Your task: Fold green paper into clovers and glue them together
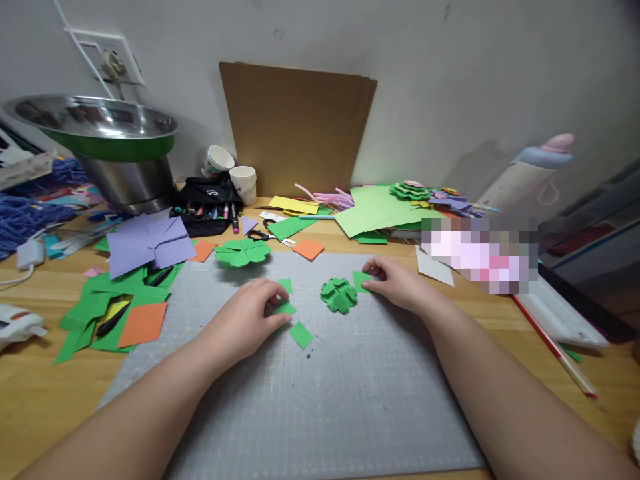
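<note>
Just right of the frame's centre, a folded green rosette (339,295) lies on the gray mat (320,427). Beside it, the right hand (395,283) grasps a green square (360,282) at its edge. Left of the rosette, the left hand (253,313) curls its fingers about a green slip (286,309); whether they grip it cannot be told.

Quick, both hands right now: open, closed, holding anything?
Left hand: partly curled at a green piece; can't tell if held.
Right hand: thumb on another green piece; can't tell if gripped.
</note>
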Demonstrator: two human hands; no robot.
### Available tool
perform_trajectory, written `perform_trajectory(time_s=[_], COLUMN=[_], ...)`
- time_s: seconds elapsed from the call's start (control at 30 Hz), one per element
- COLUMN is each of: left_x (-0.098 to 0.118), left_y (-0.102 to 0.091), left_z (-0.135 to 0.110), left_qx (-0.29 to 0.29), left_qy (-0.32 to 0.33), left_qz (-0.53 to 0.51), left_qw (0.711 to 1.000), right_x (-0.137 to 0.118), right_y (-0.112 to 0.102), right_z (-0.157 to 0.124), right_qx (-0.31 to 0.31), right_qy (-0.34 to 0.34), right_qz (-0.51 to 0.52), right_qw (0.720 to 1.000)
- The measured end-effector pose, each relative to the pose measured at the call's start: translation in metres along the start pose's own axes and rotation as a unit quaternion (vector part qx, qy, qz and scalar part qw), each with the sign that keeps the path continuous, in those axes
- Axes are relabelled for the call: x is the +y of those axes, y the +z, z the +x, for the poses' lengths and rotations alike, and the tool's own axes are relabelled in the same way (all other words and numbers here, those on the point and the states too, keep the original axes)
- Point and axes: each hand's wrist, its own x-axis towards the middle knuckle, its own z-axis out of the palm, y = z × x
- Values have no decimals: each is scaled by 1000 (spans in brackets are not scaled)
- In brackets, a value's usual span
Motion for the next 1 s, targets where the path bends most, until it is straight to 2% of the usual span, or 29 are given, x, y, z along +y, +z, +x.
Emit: perform_trajectory(time_s=[0.1,0.2,0.27,0.33,0.37,0.43,0.5,0.57,0.63,0.7,0.77,0.9,1.0], left_x=[-1,-1,1,5,8,14,21,26,30,32,32,34,37], left_y=[2,3,2,0,-2,-4,-5,-5,-3,-1,0,2,5], left_z=[-1,-1,0,0,0,-2,-4,-7,-9,-10,-10,-10,-11], left_qx=[-22,-12,5,14,13,-3,-27,-49,-64,-70,-56,-19,-36], left_qy=[36,31,11,-23,-47,-91,-121,-137,-145,-151,-156,-155,-144], left_qz=[29,28,5,-53,-103,-245,-402,-511,-559,-569,-567,-549,-534], left_qw=[999,999,1000,998,994,965,907,847,814,805,807,821,832], right_x=[-1,-10,-23,-40,-50,-68,-83,-93,-98,-100,-101,-101,-102], right_y=[1,-1,-1,0,2,7,15,22,27,29,29,30,34], right_z=[2,1,-5,-17,-25,-40,-54,-63,-66,-67,-66,-65,-66], right_qx=[45,117,150,186,166,74,-44,-151,-234,-253,-242,-216,-199], right_qy=[20,36,17,-29,-46,-65,-80,-66,-57,-57,-54,-17,19], right_qz=[2,1,20,97,135,204,253,332,430,497,531,547,561], right_qw=[999,992,988,977,976,974,963,929,870,828,810,808,803])
